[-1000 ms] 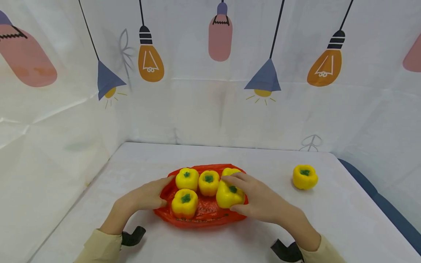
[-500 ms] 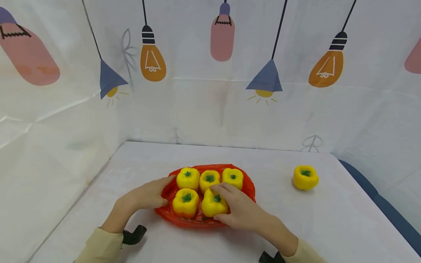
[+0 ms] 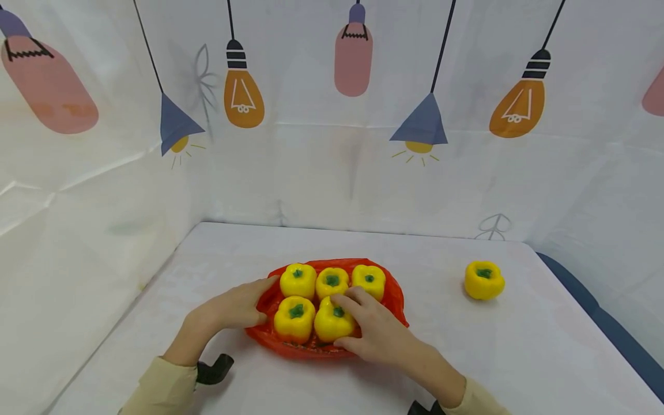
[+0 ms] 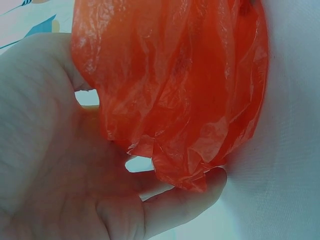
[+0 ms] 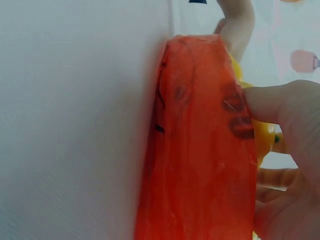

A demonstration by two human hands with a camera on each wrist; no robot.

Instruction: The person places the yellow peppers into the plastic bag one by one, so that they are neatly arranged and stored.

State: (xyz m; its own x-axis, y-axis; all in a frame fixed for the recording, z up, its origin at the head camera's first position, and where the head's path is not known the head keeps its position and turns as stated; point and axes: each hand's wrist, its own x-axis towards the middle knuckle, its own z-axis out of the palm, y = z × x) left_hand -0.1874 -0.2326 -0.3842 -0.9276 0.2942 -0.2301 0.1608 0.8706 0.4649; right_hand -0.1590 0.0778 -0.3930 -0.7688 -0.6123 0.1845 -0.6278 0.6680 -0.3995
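In the head view, a low red tray wrapped in shiny, crinkled plastic (image 3: 295, 351) bears several yellow bell peppers with green stems. My right hand (image 3: 381, 334) holds the front right yellow bell pepper (image 3: 330, 327), fingers over its far side and thumb at its near side. In the right wrist view, the red wrap (image 5: 200, 150) hides most of that pepper. My left hand (image 3: 228, 308) grips the tray's left end. The left wrist view shows its thumb and fingers around the loose plastic (image 4: 175, 100). Another yellow bell pepper (image 3: 295, 317) sits just left of the held one.
A lone yellow bell pepper (image 3: 483, 280) sits on the white table (image 3: 436, 259) to the right. Three more peppers form the tray's back row, with the middle one (image 3: 332, 280) closest to my right fingers. A white curtain with printed lamps hangs behind.
My right hand has moved left and toward me with its pepper, from the tray's right side to beside the front left pepper. My left hand keeps its place.
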